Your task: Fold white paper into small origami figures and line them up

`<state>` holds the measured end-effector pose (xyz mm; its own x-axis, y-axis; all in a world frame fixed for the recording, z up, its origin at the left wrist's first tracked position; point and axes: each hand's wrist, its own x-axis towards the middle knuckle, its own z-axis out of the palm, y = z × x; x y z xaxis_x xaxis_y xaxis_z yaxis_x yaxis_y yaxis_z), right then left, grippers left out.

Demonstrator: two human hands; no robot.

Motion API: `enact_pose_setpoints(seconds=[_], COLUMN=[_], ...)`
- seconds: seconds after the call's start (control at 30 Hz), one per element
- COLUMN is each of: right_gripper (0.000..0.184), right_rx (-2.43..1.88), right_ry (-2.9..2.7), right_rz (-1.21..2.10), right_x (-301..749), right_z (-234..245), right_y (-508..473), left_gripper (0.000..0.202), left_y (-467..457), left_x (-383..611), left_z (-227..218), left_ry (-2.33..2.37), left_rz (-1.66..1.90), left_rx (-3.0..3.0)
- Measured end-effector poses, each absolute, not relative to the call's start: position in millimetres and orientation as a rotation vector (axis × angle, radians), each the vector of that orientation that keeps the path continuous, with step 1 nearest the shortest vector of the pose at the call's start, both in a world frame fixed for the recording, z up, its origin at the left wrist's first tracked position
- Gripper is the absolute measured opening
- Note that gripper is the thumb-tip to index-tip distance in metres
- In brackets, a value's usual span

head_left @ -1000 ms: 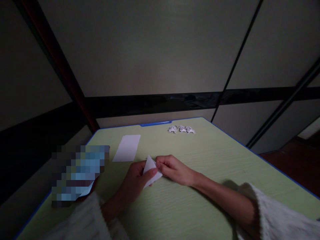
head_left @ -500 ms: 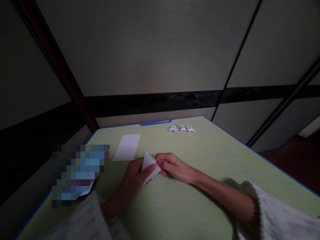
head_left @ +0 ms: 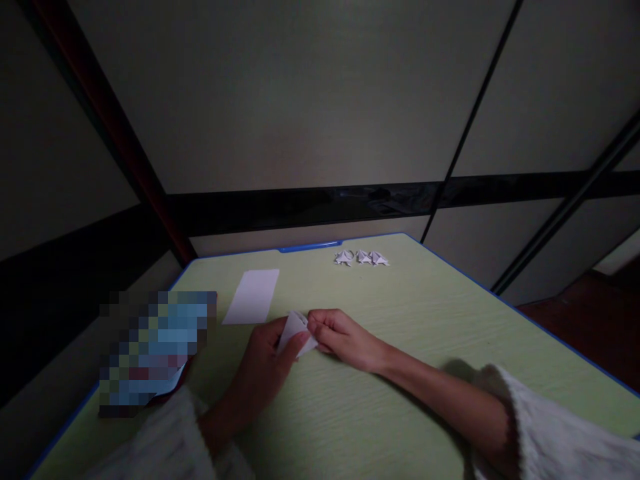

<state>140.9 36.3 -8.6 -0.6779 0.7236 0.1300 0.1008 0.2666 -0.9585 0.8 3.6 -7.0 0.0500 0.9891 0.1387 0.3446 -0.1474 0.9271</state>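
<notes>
A small white folded paper (head_left: pixel 296 331) is held just above the pale green table (head_left: pixel 380 373), near its middle left. My left hand (head_left: pixel 265 363) grips the paper from below and the left, thumb pressed on its face. My right hand (head_left: pixel 340 337) pinches the paper's right edge with closed fingers. Both wrists come out of white fuzzy sleeves at the bottom of the view.
A flat white paper sheet (head_left: pixel 252 296) lies beyond my left hand. Three small folded paper figures (head_left: pixel 362 258) sit in a row near the table's far edge. A blurred-out blue object (head_left: pixel 155 343) rests at the left edge. Dark panelled walls stand behind.
The folded paper has been pressed smaller and lower between my hands. Both hands shifted slightly left and stayed closed on it.
</notes>
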Motion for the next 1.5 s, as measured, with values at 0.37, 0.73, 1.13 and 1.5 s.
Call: enact_pose_setpoints(seconds=[0.37,0.73,1.13,1.5], right_gripper=[0.020,0.021,0.020,0.018], right_rx=[-0.631,-0.640,-0.614,-0.790], right_ry=[-2.167,-2.142,-2.093,-2.071], right_rz=[1.279,1.255,1.360,1.199], right_x=[148,140,146,138], right_z=[-6,-7,-6,-8], right_y=[40,35,41,35], left_gripper=[0.025,0.025,0.024,0.023], left_y=[6,4,7,1], left_x=[2,1,3,0], left_z=[-7,-9,-10,-4], left_ry=[1.233,1.246,1.301,1.401], left_rz=[0.941,1.007,0.970,1.042], left_rx=[1.450,1.504,1.497,1.693])
